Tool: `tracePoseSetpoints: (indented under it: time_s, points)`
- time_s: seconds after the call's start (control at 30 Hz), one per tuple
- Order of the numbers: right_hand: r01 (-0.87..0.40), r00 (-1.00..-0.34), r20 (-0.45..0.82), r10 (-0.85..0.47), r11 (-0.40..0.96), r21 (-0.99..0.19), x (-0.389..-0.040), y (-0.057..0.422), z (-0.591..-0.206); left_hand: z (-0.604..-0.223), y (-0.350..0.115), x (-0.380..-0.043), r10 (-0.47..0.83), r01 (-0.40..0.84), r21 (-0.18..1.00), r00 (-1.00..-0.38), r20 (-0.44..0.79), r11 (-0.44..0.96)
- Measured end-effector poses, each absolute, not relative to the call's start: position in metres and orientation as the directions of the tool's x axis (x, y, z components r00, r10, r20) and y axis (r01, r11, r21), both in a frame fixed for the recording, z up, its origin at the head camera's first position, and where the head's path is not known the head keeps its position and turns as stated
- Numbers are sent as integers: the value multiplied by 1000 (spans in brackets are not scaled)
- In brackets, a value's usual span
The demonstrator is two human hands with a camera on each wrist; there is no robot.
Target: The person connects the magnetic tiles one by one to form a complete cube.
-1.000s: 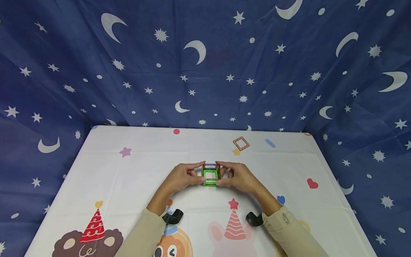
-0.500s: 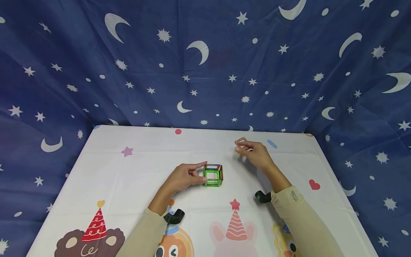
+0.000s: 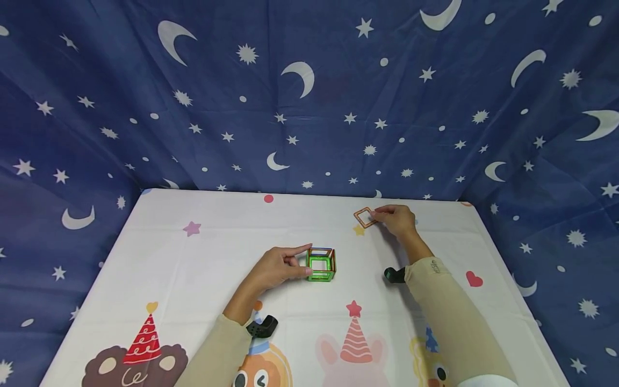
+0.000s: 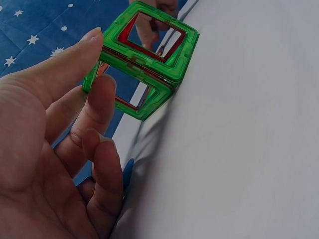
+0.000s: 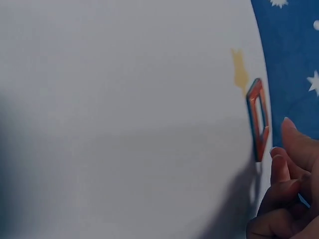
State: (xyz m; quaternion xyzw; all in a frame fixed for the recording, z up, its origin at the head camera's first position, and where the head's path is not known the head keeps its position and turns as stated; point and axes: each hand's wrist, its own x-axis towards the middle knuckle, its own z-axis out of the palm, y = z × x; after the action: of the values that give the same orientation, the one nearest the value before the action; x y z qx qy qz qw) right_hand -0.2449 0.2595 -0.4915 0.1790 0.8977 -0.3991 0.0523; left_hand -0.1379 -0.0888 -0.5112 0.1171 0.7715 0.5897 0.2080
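A small cube of see-through magnetic tiles (image 3: 321, 276), mostly green with red and blue edges, stands on the white table. My left hand (image 3: 278, 267) holds its left side, index finger along the top and thumb at the front, as the left wrist view also shows (image 4: 65, 129). Farther back and to the right, a single orange square magnetic tile (image 3: 360, 219) lies on the table. At its right corner are the fingertips of my right hand (image 3: 397, 219). In the right wrist view, thumb and index finger stand just beside the tile (image 5: 253, 117), apart from it.
The white tablecloth (image 3: 242, 226) bears printed stars, hearts and cartoon animals. Behind the table hangs a blue curtain (image 3: 329, 145) with moons and stars. Black wrist cameras (image 3: 263, 326) sit at both cuffs.
My right hand has left the cube, reached to the orange tile, and moved from over its front to its right corner. The left hand stays at the cube.
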Motion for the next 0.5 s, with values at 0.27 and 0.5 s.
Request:
tracePoseSetpoints:
  time_s: [0.27, 0.5]
  points:
    - [367, -927, -195, 320, 670, -645, -249, 259, -504, -512, -89, -138, 430, -66, 961, -884, -182, 270]
    - [268, -963, -142, 227, 825, -497, -247, 256, -501, -511, -89, -137, 430, -68, 962, -884, -182, 266]
